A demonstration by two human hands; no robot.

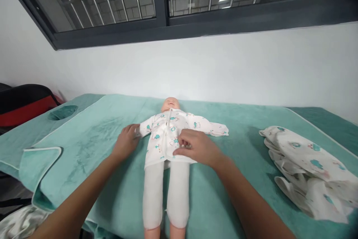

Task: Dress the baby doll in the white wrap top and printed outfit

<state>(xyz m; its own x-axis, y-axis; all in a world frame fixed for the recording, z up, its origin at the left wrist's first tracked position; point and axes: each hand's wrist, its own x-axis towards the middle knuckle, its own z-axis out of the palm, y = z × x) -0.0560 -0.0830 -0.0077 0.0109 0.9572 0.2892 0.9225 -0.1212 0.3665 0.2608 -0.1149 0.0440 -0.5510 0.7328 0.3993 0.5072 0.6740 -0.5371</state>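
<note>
A baby doll point(171, 104) lies on its back, wearing a white printed jacket point(159, 144) and white leggings point(152, 194). Its head points toward the wall. At the end of the doll's left-side sleeve point(147, 126), the fingers of my left hand point(128, 142) are closed around the cuff. My right hand point(199, 147) lies over the jacket's lower front, its fingers curled in and its thumb stretched along the cloth. Whatever those curled fingers hold, if anything, is hidden. The other sleeve point(214, 128) extends to the right, its cuff flat.
A green padded cover point(235, 183) spreads under the doll, with a folded flap at left. Crumpled printed baby clothes point(316, 173) lie at right. A black and red bag point(28, 104) stands at far left. Behind are a white wall point(195, 67) and a barred window.
</note>
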